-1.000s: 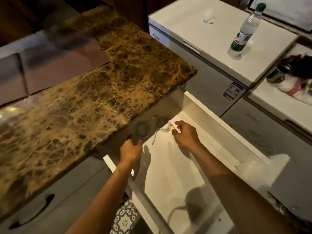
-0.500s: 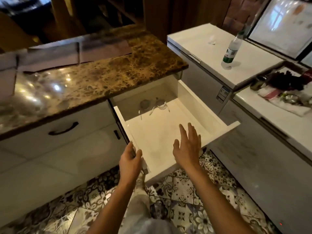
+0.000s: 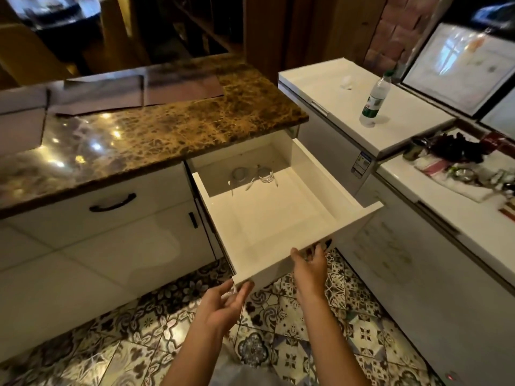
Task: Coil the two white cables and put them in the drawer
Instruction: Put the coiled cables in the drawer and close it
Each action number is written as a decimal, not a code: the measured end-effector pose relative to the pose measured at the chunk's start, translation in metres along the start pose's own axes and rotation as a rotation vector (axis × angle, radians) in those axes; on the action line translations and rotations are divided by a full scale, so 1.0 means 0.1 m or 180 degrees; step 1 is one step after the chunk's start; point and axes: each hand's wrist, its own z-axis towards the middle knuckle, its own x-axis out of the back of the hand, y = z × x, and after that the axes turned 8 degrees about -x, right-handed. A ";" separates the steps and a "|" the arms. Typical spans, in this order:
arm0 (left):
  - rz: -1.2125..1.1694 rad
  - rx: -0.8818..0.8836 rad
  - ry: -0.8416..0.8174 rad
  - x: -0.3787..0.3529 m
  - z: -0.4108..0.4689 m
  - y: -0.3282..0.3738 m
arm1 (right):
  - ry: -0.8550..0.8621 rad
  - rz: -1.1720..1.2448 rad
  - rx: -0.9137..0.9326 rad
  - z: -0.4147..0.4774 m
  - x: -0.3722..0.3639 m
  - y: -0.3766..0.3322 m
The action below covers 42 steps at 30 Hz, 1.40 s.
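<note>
A white drawer [image 3: 267, 271] is shown pulled well out from under a brown marble counter [image 3: 156, 135], viewed from above. The two white cables [image 3: 265, 177] are laid as small coils side by side near the drawer's back wall, with loose ends trailing forward. The left hand [image 3: 223, 305] is held just below the drawer's front left corner, fingers loosely spread and nothing held. The right hand [image 3: 309, 270] is set against the front panel with straight fingers, beside a dark handle [image 3: 326, 243] (whether the handle is touched cannot be told). The stowing step is judged done. Only closing appears to be left, for which an even, straight push on the front panel would be needed.
</note>
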 end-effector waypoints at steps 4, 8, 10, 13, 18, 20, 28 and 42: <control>-0.0061 0.0082 0.0096 0.00 0.13 0.08 | -0.0094 0.0219 -0.0013 0.07 -0.04 0.00; -0.0081 0.0057 0.0097 -0.10 0.20 0.18 | -0.0127 0.0232 -0.0023 0.15 -0.16 -0.06; -0.0094 0.0065 0.0104 -0.15 0.23 0.24 | -0.0134 0.0256 -0.0009 0.19 -0.24 -0.10; -0.0024 0.0093 0.0073 -0.22 0.30 0.34 | -0.0171 0.0272 -0.0005 0.23 -0.32 -0.16; 0.0011 0.0083 0.0119 -0.33 0.39 0.50 | -0.0198 0.0280 0.0005 0.33 -0.47 -0.25; 0.0028 0.0069 0.0135 -0.38 0.42 0.56 | -0.0198 0.0294 -0.0007 0.37 -0.55 -0.29; -0.0136 0.0050 0.0050 -0.58 0.48 0.76 | -0.0202 0.0334 0.0012 0.47 -0.77 -0.46; -0.0278 0.0057 0.0102 -0.90 0.59 1.07 | -0.0186 0.0294 -0.0003 0.66 -1.16 -0.67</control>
